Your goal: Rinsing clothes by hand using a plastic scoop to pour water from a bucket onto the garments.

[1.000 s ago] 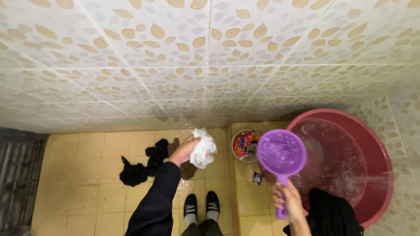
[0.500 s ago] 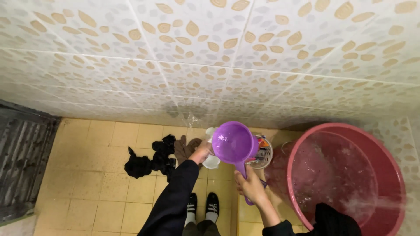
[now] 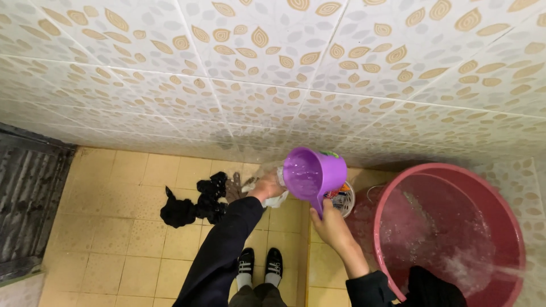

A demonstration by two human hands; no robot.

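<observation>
Right hand tips purple scoop over, seemingly, white cloth.

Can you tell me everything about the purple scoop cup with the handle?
The purple scoop looks like smooth plastic: a round, deep cup with a long handle running down from it. It is tilted toward the white cloth, and its inside looks wet and shiny, with water in it. The right hand grips the handle. The left hand holds the cloth right beside the cup's rim. It hangs in the air above the yellow tiled floor, left of the red tub.
</observation>
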